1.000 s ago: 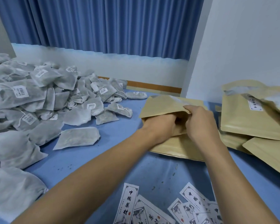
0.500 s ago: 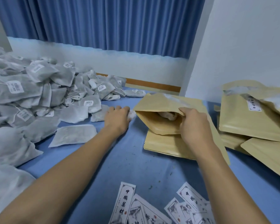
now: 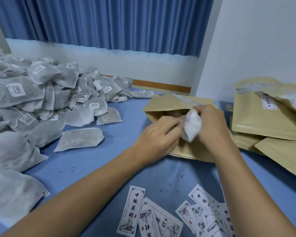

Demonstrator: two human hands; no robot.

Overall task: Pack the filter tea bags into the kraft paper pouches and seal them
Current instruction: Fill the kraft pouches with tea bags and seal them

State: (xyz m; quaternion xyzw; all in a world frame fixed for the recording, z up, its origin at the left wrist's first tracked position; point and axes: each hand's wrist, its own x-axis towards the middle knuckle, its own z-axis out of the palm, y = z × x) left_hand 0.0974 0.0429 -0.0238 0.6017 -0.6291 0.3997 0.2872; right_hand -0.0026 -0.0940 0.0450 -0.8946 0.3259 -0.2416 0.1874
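Observation:
An open kraft paper pouch (image 3: 162, 105) lies on the blue table, its mouth facing left. My left hand (image 3: 158, 134) grips a white filter tea bag (image 3: 193, 124) at the mouth of the pouch. My right hand (image 3: 212, 122) holds the upper lip of the pouch, just beside the bag. The lower part of the pouch is hidden under both hands. A big heap of grey filter tea bags (image 3: 41, 93) with small barcode tags covers the left of the table; one flat bag (image 3: 79, 139) lies apart in front of it.
Filled kraft pouches (image 3: 263, 122) are stacked at the right, one with a label. Printed paper labels (image 3: 132, 211) are scattered at the near edge between my forearms. A blue curtain and white wall stand behind the table.
My left hand has left the heap of bags with one tea bag and come right to the pouch mouth. My right hand stays on the pouch lip.

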